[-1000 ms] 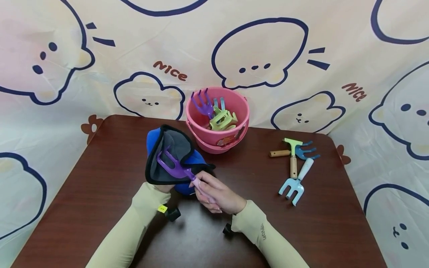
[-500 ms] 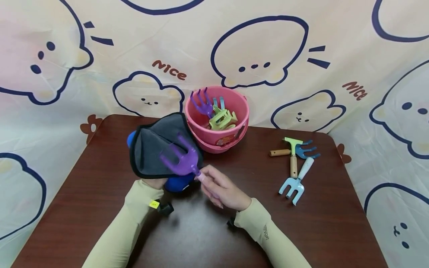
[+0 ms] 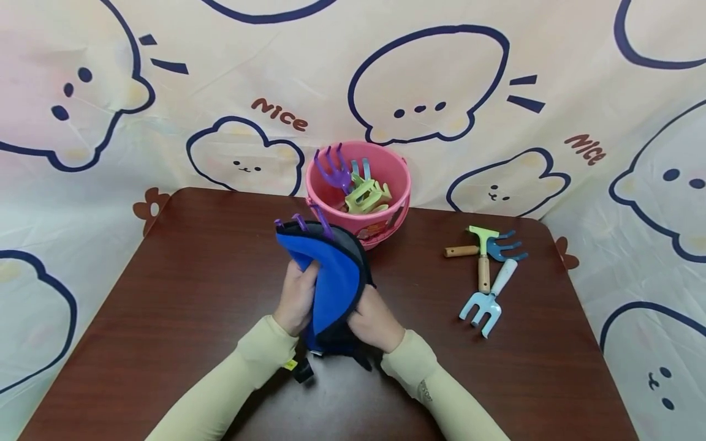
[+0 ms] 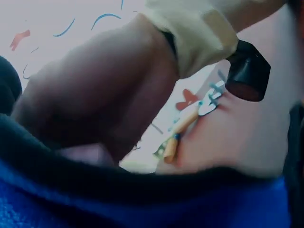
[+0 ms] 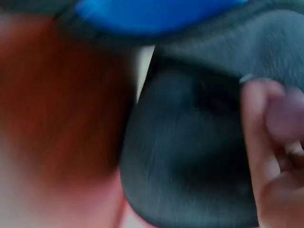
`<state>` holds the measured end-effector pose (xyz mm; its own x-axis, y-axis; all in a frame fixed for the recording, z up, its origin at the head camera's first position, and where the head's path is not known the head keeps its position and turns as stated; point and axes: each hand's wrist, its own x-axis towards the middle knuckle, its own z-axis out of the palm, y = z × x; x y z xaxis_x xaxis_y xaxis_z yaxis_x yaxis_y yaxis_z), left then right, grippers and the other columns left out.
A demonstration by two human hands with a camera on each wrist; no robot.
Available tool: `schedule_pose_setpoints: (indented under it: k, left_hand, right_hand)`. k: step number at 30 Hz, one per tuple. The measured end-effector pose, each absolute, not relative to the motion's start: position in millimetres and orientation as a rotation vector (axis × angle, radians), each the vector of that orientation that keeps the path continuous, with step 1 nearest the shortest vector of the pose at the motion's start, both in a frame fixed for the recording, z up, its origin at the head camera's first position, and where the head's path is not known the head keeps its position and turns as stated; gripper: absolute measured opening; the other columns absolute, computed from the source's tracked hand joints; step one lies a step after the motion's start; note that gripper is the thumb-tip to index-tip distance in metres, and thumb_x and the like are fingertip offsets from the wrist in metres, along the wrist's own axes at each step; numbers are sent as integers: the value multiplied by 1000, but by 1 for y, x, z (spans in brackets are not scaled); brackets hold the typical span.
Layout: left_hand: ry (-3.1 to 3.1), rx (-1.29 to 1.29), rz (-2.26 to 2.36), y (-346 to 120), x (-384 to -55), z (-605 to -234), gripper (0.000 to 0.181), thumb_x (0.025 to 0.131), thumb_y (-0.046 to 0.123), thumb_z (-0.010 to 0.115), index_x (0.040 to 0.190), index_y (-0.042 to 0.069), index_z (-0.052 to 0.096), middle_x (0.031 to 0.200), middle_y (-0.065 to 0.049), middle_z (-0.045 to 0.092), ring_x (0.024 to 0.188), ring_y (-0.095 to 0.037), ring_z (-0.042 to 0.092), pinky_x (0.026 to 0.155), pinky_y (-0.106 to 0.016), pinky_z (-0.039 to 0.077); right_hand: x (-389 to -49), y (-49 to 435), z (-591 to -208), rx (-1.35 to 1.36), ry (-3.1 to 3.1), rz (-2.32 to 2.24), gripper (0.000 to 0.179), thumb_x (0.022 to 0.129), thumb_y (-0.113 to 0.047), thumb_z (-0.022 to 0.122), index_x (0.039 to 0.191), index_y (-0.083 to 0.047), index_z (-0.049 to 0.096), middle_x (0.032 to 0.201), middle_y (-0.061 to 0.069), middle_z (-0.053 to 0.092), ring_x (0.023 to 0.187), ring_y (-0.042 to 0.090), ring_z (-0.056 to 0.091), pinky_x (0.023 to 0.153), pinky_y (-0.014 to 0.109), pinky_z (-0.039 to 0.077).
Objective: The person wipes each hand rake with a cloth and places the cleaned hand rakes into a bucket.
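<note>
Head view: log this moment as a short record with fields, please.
Left hand: grips blue fabric
Right hand: at the fabric's right side; fingers mostly hidden
Purple tines: poke out above the fabric's top edge
Bucket: pink, beyond the fabric; holds purple rake, green tools
Table, right side: green tool crossing blue rake; light-blue fork nearer

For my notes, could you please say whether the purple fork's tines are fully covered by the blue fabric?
No, three purple tines stick out above the black-edged blue fabric.
</note>
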<state>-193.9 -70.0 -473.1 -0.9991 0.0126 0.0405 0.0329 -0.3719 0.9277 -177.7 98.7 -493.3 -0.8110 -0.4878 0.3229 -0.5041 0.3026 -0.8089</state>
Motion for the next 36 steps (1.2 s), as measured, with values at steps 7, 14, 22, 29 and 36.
schedule_pose_setpoints:
  k: [7,14,22,29,36]
  left_hand:
    - [-1986,-265,-2419,-82,-200,-471,22,107,12,48,89,8,59,75,4,63,71,-7,61,68,-23,51]
    - [-2461,-806,-1950,-79,-195,-472,26,106,9,54,124,-7,65,117,-21,74,101,-24,73,98,-47,58]
    - [-2473,-955,-1906,-75,-196,-482,23,107,10,53,119,-4,67,112,-17,76,97,-22,72,94,-36,58]
    - [-2463,-1021,-1954,-71,-196,-494,27,109,10,49,127,-4,62,120,-17,73,103,-19,70,100,-32,55]
    - [-2521,-1116,-1844,-67,-198,-499,26,108,9,50,130,-1,60,125,-14,70,114,-22,67,105,-40,52]
  right_hand:
    - [-191,114,-469,787,-2200,1396,12,98,1,61,95,-6,71,77,6,67,63,12,58,56,24,50]
    - [-195,128,-458,776,-2187,1538,13,100,-3,64,110,-2,73,81,10,68,68,14,56,60,22,48]
    - [-199,135,-452,757,-2147,1586,14,96,7,66,97,-3,75,75,8,64,68,15,55,60,26,50]
    - [-201,137,-454,623,-2160,1678,17,101,-2,64,85,-4,69,71,8,63,53,16,55,50,28,52]
    - [-203,143,-451,506,-2105,1744,19,103,-4,61,86,0,69,72,13,64,53,17,56,51,27,54]
